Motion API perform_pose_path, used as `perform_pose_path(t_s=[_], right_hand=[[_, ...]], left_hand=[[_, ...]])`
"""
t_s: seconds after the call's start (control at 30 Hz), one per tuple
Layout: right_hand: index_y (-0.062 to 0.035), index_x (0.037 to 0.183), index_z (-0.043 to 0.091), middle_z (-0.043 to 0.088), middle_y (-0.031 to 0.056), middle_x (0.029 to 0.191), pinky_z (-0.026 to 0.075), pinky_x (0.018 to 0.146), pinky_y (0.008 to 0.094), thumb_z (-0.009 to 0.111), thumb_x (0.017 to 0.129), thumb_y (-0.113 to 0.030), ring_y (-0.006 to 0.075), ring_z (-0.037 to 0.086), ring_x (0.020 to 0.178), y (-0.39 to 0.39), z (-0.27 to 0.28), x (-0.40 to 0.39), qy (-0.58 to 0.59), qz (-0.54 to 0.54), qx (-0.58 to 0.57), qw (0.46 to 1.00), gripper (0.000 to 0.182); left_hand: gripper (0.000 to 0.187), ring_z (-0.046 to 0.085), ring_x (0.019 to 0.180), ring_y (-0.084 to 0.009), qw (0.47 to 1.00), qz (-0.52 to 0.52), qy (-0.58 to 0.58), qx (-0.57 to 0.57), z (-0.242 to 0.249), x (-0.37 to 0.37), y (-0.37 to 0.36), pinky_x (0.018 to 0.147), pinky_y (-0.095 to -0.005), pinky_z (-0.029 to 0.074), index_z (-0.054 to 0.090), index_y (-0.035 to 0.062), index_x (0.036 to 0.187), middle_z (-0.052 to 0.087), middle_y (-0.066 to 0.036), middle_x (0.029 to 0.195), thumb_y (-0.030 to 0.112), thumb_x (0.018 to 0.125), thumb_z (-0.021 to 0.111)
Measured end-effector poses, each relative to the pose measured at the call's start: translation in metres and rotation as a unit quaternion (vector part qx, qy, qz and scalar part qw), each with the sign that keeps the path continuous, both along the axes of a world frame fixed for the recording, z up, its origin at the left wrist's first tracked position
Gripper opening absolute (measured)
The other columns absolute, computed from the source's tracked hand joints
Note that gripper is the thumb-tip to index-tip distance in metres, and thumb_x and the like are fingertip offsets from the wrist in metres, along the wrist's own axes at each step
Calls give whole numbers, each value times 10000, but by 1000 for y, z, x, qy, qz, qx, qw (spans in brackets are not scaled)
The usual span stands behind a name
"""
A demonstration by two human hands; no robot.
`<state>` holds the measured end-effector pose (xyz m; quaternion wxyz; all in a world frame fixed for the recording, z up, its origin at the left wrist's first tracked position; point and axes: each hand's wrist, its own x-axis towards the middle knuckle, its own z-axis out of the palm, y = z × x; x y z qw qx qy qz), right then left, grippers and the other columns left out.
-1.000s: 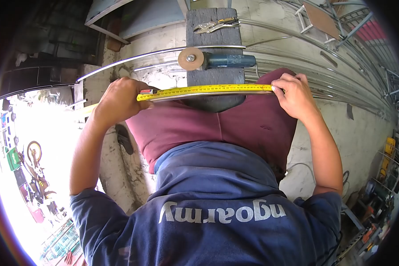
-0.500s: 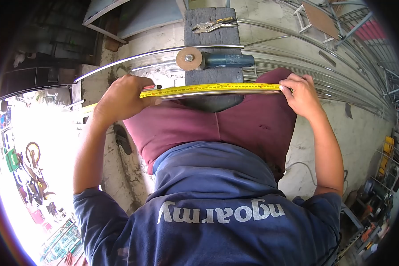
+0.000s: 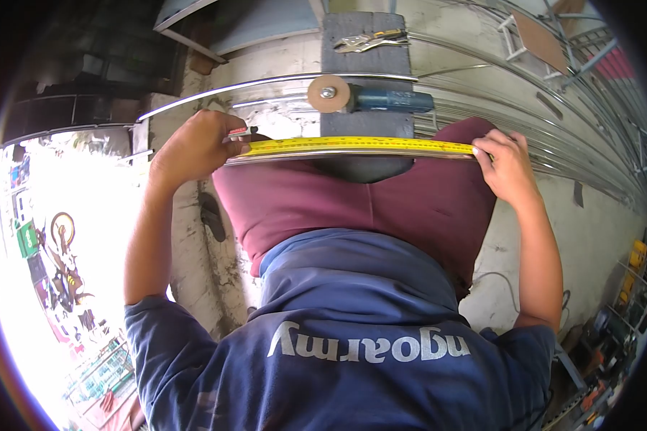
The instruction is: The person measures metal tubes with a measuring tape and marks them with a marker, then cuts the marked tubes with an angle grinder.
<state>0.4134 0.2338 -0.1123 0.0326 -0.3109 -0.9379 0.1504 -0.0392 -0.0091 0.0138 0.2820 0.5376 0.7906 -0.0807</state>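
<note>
Though apart, left hand and right hand, fingers tight on one yellow tape

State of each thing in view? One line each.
Left hand: gripping tape measure
Right hand: pinching tape measure
Tape measure: blade extended
Metal tube: alongside tape measure
Angle grinder: lying on plank, disc fitted, power unclear
Locking pliers: lying on plank

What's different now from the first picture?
The right hand moved right, farther from the left hand. The left hand's pen-like thing swung forward, clear of the yellow tape. Both hands still hold the tape; the grinder stayed on the plank.
</note>
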Motion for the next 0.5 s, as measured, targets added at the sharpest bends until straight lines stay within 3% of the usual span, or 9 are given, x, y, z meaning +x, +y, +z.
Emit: perform_pose_path(t_s=[0.13, 0.23, 0.27, 0.4, 0.5], right_hand=[[-94, 1120, 822, 737, 65, 1043, 428, 1124, 504, 727, 1046, -141, 295, 704, 1044, 0, 2, -3, -13, -10, -20, 1000, 129], [-93, 1123, 824, 738, 67, 1043, 428, 1121, 501, 729, 1046, -140, 296, 703, 1040, 0, 2, -3, -3, -4, -14, 1000, 131], [-92, 1122, 824, 740, 69, 1043, 428, 1121, 499, 730, 1044, -139, 297, 703, 1039, 0, 3, -4, -2, -4, -15, 1000, 131], [-90, 1120, 827, 744, 72, 1046, 427, 1123, 495, 733, 1041, -134, 297, 704, 1035, 1, 2, -2, -2, -2, -19, 1000, 131], [-89, 1118, 827, 746, 70, 1050, 427, 1126, 499, 734, 1040, -132, 298, 704, 1032, -1, 4, 0, -6, -4, -22, 1000, 129]], left_hand=[[479, 780, 1062, -424, 999, 29, 6, -18, 3, -12, -9, 958, -486, 598, 810, 16, 1252, 804, -257, 1085, 236, 851, 952], [486, 774, 1094, -427, 998, -45, -15, 29, -11, -4, -9, 986, -492, 593, 811, 17, 1255, 804, -259, 1092, 228, 841, 955], [418, 752, 1077, -426, 998, -17, -36, 55, -21, 1, -9, 966, -496, 576, 796, -27, 1091, 774, -239, 1011, 185, 782, 981], [380, 740, 1096, -438, 995, -59, -78, 24, -30, 13, 11, 983, -519, 570, 820, 8, 1067, 789, -231, 1094, 197, 778, 978], [439, 762, 1122, -436, 997, -70, 1, 28, -19, 6, 6, 1022, -495, 587, 843, 45, 1210, 813, -243, 1126, 220, 822, 952]])
